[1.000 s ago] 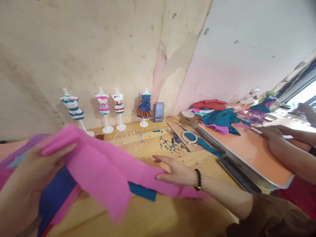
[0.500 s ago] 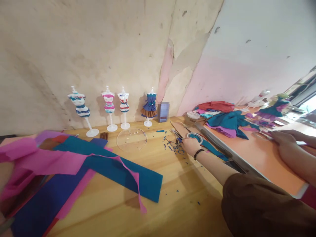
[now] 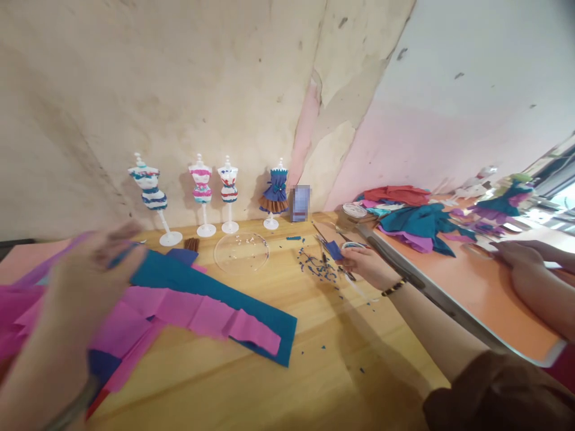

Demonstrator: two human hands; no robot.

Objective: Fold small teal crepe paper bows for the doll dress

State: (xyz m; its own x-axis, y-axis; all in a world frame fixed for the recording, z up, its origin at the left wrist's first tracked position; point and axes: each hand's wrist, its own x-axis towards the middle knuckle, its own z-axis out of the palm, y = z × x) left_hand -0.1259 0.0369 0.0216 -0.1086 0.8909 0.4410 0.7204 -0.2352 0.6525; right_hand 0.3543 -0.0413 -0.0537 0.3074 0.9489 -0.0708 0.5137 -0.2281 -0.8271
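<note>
My left hand [image 3: 90,281] is raised at the left, just above a pink crepe paper strip [image 3: 197,314]. The hand is smeared by motion, so its fingers cannot be read. The pink strip lies across a teal crepe sheet [image 3: 251,311], with dark blue paper [image 3: 101,365] beneath at the left. My right hand [image 3: 366,266], with a beaded bracelet on the wrist, is stretched out over the wooden table [image 3: 269,383]. Its fingers are closed on a small blue paper piece [image 3: 335,249]. A dark tool handle shows under that hand. Blue paper scraps [image 3: 314,266] lie beside it.
Several small dress-form mannequins [image 3: 229,191] stand along the wall, with a clear round dish [image 3: 241,252] in front. An orange table [image 3: 471,287] at the right holds heaped fabric [image 3: 417,218] and another person's hands [image 3: 516,251]. A tape roll [image 3: 353,211] sits near the wall.
My left hand let the pink paper drop onto the teal sheet and rose into view. My right hand moved from the pink paper to the scraps and picked up the blue piece.
</note>
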